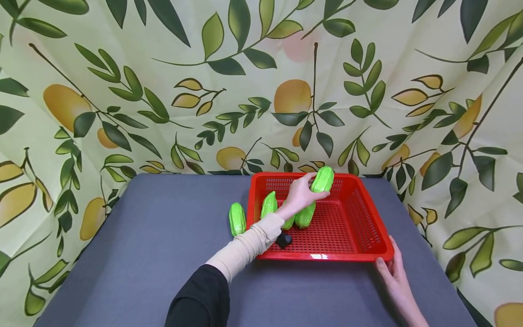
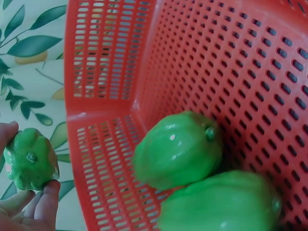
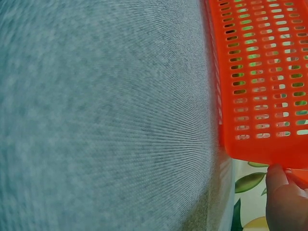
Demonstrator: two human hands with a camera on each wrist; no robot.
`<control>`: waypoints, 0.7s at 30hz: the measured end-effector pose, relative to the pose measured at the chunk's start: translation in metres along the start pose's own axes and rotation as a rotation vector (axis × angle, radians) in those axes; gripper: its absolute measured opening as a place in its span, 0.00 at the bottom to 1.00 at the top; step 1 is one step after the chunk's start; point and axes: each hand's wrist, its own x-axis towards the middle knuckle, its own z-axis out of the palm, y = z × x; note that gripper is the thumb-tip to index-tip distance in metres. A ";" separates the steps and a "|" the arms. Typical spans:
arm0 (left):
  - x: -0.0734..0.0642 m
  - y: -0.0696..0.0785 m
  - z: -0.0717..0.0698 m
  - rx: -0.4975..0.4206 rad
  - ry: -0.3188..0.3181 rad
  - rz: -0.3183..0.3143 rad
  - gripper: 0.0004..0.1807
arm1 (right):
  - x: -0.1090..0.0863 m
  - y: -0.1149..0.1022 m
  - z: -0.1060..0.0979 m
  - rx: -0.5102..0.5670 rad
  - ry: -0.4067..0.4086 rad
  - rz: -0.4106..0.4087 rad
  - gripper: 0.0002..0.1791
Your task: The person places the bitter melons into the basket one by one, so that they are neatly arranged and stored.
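Note:
My left hand (image 1: 303, 196) holds a glossy green ridged fruit (image 1: 323, 179) between thumb and fingers, up over the back of the red plastic basket (image 1: 367, 213). In the left wrist view this fruit (image 2: 32, 158) shows its stem end, apart from the basket wall. Several similar fruits lie inside the basket toward its left side, among them one fruit (image 1: 269, 205) and another fruit (image 1: 305, 215), partly hidden by my left arm. My right hand (image 1: 394, 277) grips the basket's front right corner; its thumb (image 3: 278, 185) touches the rim in the right wrist view.
Another green fruit (image 1: 237, 219) lies on the grey tabletop (image 1: 175, 236), just outside the basket's left wall. A leaf-and-fruit patterned cloth (image 1: 253, 91) hangs behind and beside the table. A small black device (image 1: 283, 240) sits at my left wrist.

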 end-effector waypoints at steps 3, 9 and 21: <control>-0.002 -0.001 0.005 0.031 -0.018 -0.009 0.34 | 0.000 0.000 0.001 0.006 -0.006 -0.013 0.38; -0.004 -0.004 0.013 0.072 -0.059 0.002 0.35 | 0.000 -0.001 0.002 -0.014 0.003 -0.022 0.38; -0.006 -0.009 0.020 0.132 -0.158 0.036 0.36 | 0.000 -0.002 0.000 -0.014 0.006 0.005 0.38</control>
